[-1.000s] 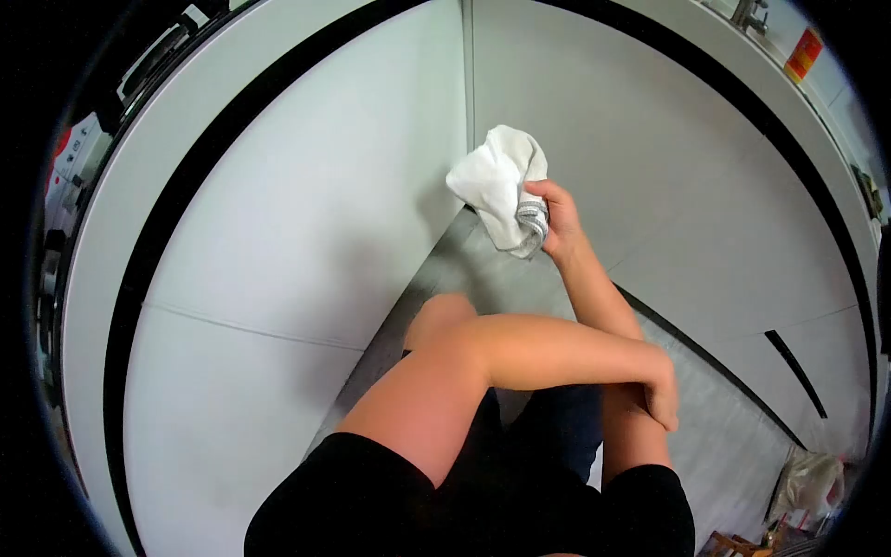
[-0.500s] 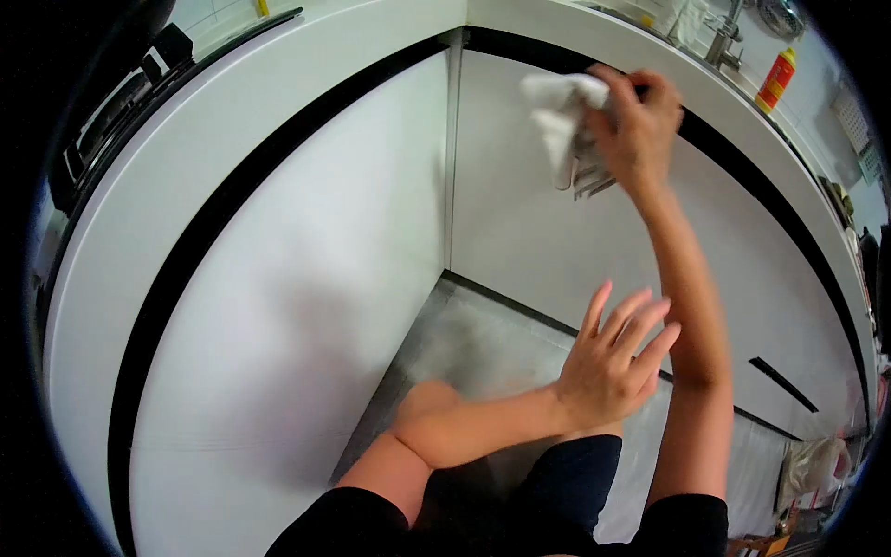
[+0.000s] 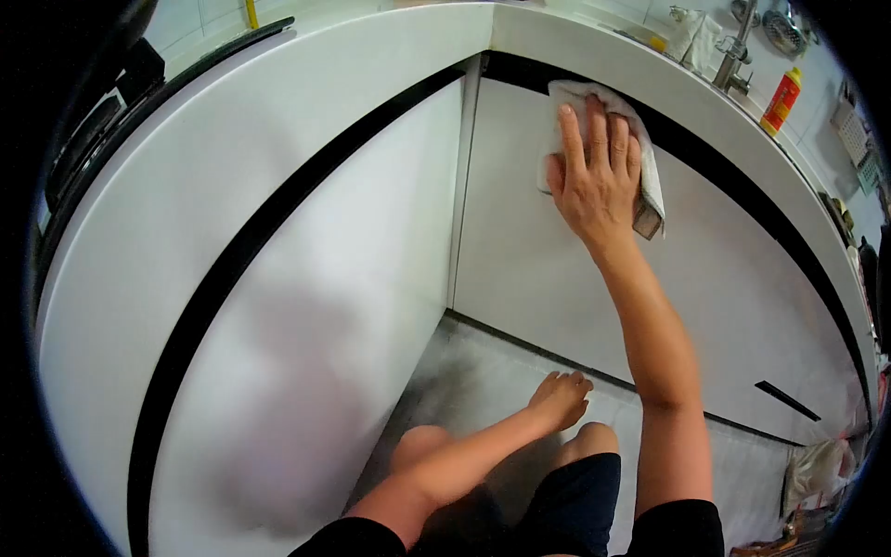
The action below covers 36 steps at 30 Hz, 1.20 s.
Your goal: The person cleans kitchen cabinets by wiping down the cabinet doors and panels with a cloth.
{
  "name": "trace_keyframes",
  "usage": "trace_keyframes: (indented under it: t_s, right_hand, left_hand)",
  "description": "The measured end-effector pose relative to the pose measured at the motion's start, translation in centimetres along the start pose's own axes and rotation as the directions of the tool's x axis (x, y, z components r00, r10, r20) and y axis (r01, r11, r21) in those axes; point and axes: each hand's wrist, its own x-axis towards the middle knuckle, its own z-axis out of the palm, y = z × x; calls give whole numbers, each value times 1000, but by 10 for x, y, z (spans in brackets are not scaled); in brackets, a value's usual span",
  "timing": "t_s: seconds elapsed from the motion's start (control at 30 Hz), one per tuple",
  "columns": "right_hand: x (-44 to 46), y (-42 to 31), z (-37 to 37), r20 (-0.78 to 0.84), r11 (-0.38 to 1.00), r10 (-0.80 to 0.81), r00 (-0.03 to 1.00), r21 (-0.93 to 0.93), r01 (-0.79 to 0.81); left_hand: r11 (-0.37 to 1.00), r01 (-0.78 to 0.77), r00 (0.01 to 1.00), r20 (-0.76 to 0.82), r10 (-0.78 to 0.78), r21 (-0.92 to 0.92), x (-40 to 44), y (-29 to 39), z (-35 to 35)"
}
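A white cloth point(image 3: 650, 176) with a grey-brown edge lies against the white cabinet door point(image 3: 529, 241), its upper part near the black strip point(image 3: 733, 176). My right hand point(image 3: 599, 176) presses it there, fingers stretched over the fabric. Low down, above the grey floor point(image 3: 483, 357) and beside my knee, is my left hand point(image 3: 561, 401). Its fingers are loosely bent and somewhat apart, and I see nothing in it. The palm side is hidden.
A second white cabinet front point(image 3: 306, 325) meets the door at a corner on the left. On the counter are a tap point(image 3: 733, 60) and a red-yellow bottle point(image 3: 781, 102). A plastic bag point(image 3: 817, 469) sits at lower right, and a black handle point(image 3: 787, 401) is on the door.
My right hand has gone from holding the bunched cloth off the door to spreading it flat on it. My left hand has dropped toward my knee, and its spread fingers have bent.
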Motion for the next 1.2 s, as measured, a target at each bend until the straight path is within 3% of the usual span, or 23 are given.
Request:
trace_keyframes:
  t_s: [0.07, 0.17, 0.23, 0.3, 0.37, 0.4, 0.43, 0.5, 0.53, 0.67, 0.7, 0.83, 1.03, 1.13, 1.2]
  right_hand:
    - [4, -5, 24, -37, 998, 29, 999, 56, -27]
    - [18, -23, 60, -68, 993, -86, 994, 77, 91]
    - [42, -35, 63, -65, 971, -225, 972, 66, 229]
    - [54, -38, 46, -55, 960, -237, 970, 142, 243]
    - [48, -27, 53, -68, 941, -279, 958, 180, 287]
    - [49, -17, 37, 28, 928, -309, 951, 230, 294]
    - [43, -3, 25, 42, 927, -360, 932, 131, 352]
    - [29, 31, 7, 84, 921, -380, 921, 128, 368]
    - [16, 51, -4, 81, 929, -366, 927, 88, 359]
    - [-59, 159, -67, 158, 961, -217, 963, -137, 239]
    - [-84, 188, -79, 229, 955, -178, 957, -193, 224]
    - [-130, 259, -126, 249, 940, -62, 967, -310, 141]
    - [-125, 233, -106, 167, 960, -40, 985, -267, 84]
    - [-101, 193, -69, 199, 963, -150, 968, -194, 189]
    - [-77, 160, -35, 52, 957, -261, 964, -118, 266]
  left_hand:
    - [998, 14, 996, 90, -20, 57, 1, -5, -1]
    - [997, 0, 979, 202, -17, 82, -1, -8, 2]
    - [994, -97, 990, 107, 93, 39, -5, -18, 15]
    - [987, -159, 985, 66, 159, -3, -7, -21, 28]
    - [994, -109, 971, 213, 108, -5, -6, -21, 29]
    - [996, -94, 952, 291, 92, -7, -5, -19, 31]
    - [995, -94, 946, 309, 96, -19, -6, -19, 37]
    - [995, -96, 935, 339, 103, -37, -5, -21, 41]
    - [999, -40, 894, 448, 21, 34, -1, -14, 39]
    - [995, -11, 798, 600, -51, 100, 3, 1, 26]
    - [995, -8, 796, 603, -53, 98, 3, -2, 25]
    - [993, 26, 767, 635, -96, 119, -1, 3, 21]
    - [987, -20, 738, 669, -93, 159, -2, 9, 25]
    - [985, -65, 704, 707, -69, 160, 5, 15, 35]
    - [985, -76, 679, 732, -64, 156, 9, 13, 48]
